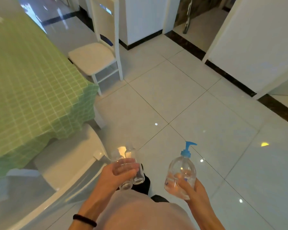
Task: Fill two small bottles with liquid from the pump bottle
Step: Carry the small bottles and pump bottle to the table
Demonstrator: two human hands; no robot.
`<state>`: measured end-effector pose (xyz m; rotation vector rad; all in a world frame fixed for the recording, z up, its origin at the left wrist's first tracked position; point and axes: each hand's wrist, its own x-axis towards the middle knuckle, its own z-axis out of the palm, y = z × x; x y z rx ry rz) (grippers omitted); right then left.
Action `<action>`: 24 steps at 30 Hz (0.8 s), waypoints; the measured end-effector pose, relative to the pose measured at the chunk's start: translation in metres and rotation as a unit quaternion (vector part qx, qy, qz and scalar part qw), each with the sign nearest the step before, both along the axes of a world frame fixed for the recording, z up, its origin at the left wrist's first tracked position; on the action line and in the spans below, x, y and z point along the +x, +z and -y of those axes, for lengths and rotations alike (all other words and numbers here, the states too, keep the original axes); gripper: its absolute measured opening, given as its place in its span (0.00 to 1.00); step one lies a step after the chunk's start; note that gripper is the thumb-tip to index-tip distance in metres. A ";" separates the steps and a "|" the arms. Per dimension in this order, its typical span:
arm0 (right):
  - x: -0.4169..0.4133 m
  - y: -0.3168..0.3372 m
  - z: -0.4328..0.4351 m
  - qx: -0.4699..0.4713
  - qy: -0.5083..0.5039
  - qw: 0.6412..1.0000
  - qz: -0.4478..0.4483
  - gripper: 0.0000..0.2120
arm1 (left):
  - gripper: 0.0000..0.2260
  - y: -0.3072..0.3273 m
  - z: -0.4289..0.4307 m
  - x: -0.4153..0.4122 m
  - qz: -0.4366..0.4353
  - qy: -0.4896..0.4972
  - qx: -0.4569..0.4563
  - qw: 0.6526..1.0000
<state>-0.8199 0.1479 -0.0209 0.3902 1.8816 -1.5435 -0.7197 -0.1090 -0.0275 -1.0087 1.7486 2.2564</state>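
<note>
My left hand (116, 175) grips two small clear bottles (129, 165) side by side, with their open necks pointing away from me. They look empty. My right hand (192, 190) holds a clear round pump bottle (181, 175) from below. Its blue pump head (188, 149) points up and right, and clear liquid fills its lower part. Both hands are low in front of my body, above the tiled floor, about a hand's width apart.
A table with a green checked cloth (32, 90) stands to the left. Beside it, further back, is a white chair (96, 55), and a second white chair (70, 163) stands near my left arm. Glossy tiled floor (198, 113) stretches ahead. White walls and a doorway lie to the right.
</note>
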 end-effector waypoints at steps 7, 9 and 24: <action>-0.082 0.000 0.061 -0.005 0.016 1.000 -0.002 0.49 | 0.25 -0.011 0.047 -0.064 -0.002 0.021 0.027 0.999; -0.105 0.004 0.077 -0.010 0.023 1.000 -0.013 0.47 | 0.26 -0.008 0.062 -0.087 -0.003 0.015 0.028 0.999; -0.303 -0.008 0.172 0.010 0.078 0.997 -0.021 0.38 | 0.41 -0.019 0.142 -0.253 0.013 0.064 0.034 0.997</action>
